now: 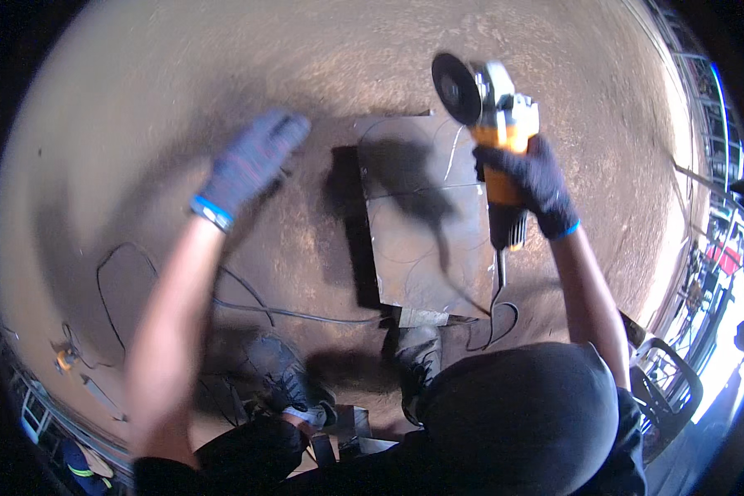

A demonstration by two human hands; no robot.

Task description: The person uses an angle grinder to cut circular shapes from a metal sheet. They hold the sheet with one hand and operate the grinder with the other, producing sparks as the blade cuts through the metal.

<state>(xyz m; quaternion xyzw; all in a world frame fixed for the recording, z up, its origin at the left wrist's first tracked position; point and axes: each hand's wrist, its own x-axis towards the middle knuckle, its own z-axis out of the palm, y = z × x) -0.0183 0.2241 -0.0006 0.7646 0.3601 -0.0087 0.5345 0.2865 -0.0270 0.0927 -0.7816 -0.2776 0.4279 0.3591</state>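
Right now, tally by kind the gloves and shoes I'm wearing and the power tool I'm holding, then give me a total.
Gloves: 2
Angle grinder, in the right hand: 1
Shoes: 2
Total: 5

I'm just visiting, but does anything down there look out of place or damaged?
A little: a dark cord lies in loose bends across the floor just ahead of the shoes, where a foot might catch it. The metal plate bears lines and marks, but I can't make out any clear damage.
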